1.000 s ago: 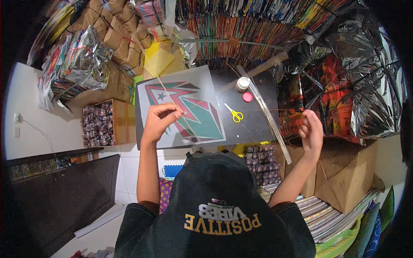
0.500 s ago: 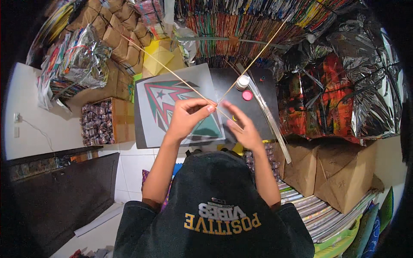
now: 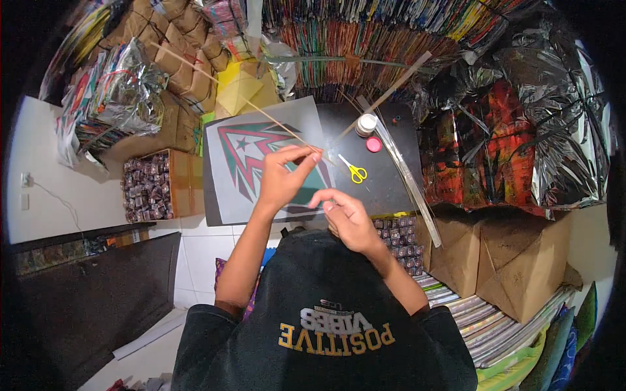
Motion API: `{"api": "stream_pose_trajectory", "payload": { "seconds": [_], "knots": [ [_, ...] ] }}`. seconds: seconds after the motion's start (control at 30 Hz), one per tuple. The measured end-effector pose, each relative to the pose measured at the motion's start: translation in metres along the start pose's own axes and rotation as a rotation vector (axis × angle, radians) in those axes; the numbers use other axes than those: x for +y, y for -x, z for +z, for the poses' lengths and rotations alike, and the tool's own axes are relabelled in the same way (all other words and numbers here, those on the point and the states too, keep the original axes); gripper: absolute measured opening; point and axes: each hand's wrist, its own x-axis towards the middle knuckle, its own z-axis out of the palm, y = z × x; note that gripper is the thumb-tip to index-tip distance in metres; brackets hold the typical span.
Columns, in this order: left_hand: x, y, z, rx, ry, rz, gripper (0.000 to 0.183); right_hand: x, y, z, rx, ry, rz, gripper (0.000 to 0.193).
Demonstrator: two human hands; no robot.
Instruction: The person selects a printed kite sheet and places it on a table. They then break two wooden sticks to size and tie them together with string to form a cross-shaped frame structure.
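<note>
My left hand (image 3: 287,174) pinches two thin wooden sticks where they meet, above the board. One stick (image 3: 261,111) slants up to the left; the other stick (image 3: 394,86), blurred, slants up to the right. Nearer my body is my right hand (image 3: 350,221), apart from the sticks, its fingers curled and thumb close to the index finger. Whatever it pinches is too fine to make out. Under my left hand lies a pale sheet (image 3: 225,189) with a red, green and black star pattern. Yellow-handled scissors (image 3: 357,173) rest to the right of it.
A dark board (image 3: 391,192) carries a small white-topped jar (image 3: 366,124), a pink lid (image 3: 373,144) and long flat strips (image 3: 407,173). Stacked bundles (image 3: 339,72) line the back, a box of small packets (image 3: 186,182) the left, plastic-wrapped bundles (image 3: 486,143) the right.
My right hand has moved from beside the crossing down toward my body, and its fingers have curled. The scissors now show fully. The sticks have turned a little.
</note>
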Motion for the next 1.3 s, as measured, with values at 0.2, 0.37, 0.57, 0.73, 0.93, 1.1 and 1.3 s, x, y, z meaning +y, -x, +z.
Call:
{"api": "stream_pose_trajectory", "payload": {
  "seconds": [0.2, 0.37, 0.57, 0.73, 0.93, 1.1, 1.3],
  "knots": [
    [-0.001, 0.020, 0.022, -0.114, -0.184, 0.313, 0.010, -0.034, -0.007, -0.006, 0.156, -0.431, 0.093, 0.025],
    [0.011, 0.030, 0.028, -0.119, -0.301, 0.366, 0.011, -0.049, -0.012, -0.018, 0.162, -0.600, 0.092, 0.028],
    [0.008, 0.015, -0.004, -0.003, -0.439, 0.344, 0.011, -0.061, 0.002, -0.044, 0.050, -0.344, 0.128, 0.027],
    [0.012, 0.009, -0.056, -0.221, -0.366, 0.249, 0.011, -0.090, 0.030, -0.082, 0.203, 0.354, 0.005, 0.018],
    [0.014, 0.012, -0.091, -0.383, -0.167, -0.020, 0.013, -0.115, 0.072, -0.124, 0.488, 0.516, 0.008, 0.015],
    [0.003, 0.014, -0.090, -0.243, 0.113, -0.044, 0.010, -0.067, 0.077, -0.185, 0.568, 0.755, 0.013, 0.013],
    [0.015, 0.011, -0.061, -0.139, 0.333, -0.128, 0.016, -0.036, 0.034, -0.136, 0.308, 0.973, -0.103, 0.038]
  ]
}}
